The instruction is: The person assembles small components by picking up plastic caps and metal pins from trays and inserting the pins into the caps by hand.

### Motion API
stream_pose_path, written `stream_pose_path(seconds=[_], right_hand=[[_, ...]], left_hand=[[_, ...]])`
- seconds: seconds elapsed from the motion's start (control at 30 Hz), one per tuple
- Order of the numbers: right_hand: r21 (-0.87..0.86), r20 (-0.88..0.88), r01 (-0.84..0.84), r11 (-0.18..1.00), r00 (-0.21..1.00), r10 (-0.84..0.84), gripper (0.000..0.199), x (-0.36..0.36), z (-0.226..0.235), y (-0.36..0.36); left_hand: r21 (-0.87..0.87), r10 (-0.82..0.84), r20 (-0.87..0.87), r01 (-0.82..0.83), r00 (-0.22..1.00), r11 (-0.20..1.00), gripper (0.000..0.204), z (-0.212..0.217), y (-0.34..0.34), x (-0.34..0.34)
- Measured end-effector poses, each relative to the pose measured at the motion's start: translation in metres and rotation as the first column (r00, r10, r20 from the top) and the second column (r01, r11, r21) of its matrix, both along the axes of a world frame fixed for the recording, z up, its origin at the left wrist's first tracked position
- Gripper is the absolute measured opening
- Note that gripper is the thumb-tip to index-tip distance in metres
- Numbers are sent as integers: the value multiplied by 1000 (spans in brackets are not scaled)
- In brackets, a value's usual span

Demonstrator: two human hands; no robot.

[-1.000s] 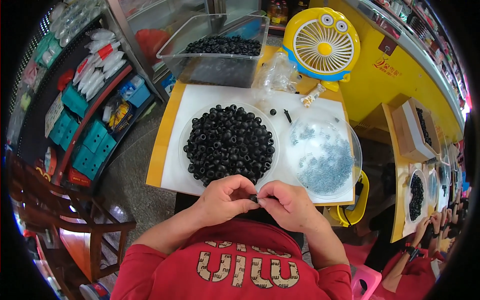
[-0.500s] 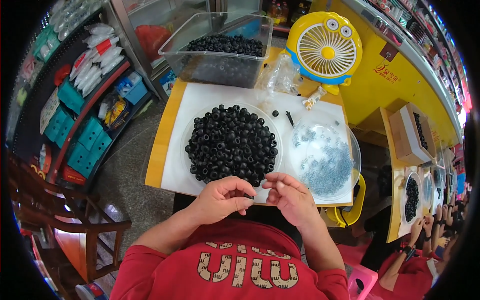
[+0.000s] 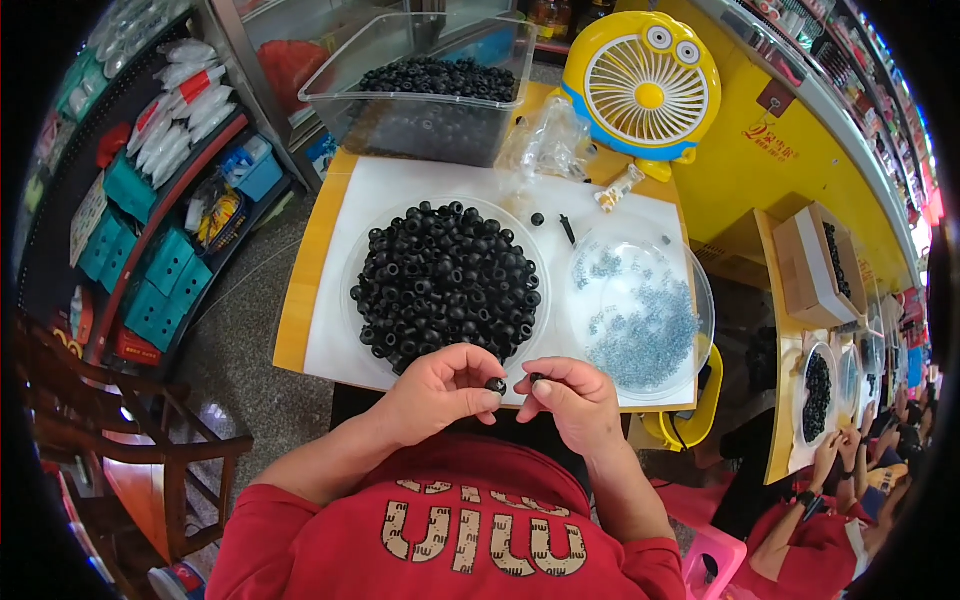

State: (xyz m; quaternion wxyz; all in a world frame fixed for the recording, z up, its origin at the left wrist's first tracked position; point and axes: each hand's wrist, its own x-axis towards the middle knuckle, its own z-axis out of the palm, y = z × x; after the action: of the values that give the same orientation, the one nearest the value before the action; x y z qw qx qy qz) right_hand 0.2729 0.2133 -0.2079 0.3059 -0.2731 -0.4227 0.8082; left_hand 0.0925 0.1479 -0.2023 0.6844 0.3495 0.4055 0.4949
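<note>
My left hand (image 3: 440,393) pinches a small black ring-shaped bead (image 3: 496,385) at its fingertips, at the near edge of the table. My right hand (image 3: 570,398) is close beside it, thumb and finger closed on a tiny dark piece (image 3: 536,378). Just beyond my hands a clear round dish (image 3: 358,262) holds a heap of black beads (image 3: 445,282). To its right a second clear dish (image 3: 700,300) holds scattered small pale blue pieces (image 3: 640,325).
A clear tub (image 3: 330,95) of black beads stands at the back, beside a yellow desk fan (image 3: 642,88) and a crumpled clear bag (image 3: 545,145). White sheet (image 3: 330,330) covers the yellow table. A wooden chair (image 3: 150,450) is left; another person's hands (image 3: 835,450) work at the right.
My hands were joined together at the table's near edge; they have come slightly apart, and each now holds its own small piece at the fingertips.
</note>
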Motion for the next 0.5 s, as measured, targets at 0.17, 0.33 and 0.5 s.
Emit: stream_pose_path(seconds=[0.17,0.33,0.5], right_hand=[[96,-25,-50,994,998,53,14,4,2,6],[98,121,-121,988,987,109,13,-1,13,10],[147,214,-133,980,972,100,13,-5,16,8]], left_hand=[[-56,-8,47,11,999,998,22,-1,3,2],[-108,23,128,-9,991,994,21,-4,3,2],[-123,45,158,-25,986,992,20,-2,2,3]])
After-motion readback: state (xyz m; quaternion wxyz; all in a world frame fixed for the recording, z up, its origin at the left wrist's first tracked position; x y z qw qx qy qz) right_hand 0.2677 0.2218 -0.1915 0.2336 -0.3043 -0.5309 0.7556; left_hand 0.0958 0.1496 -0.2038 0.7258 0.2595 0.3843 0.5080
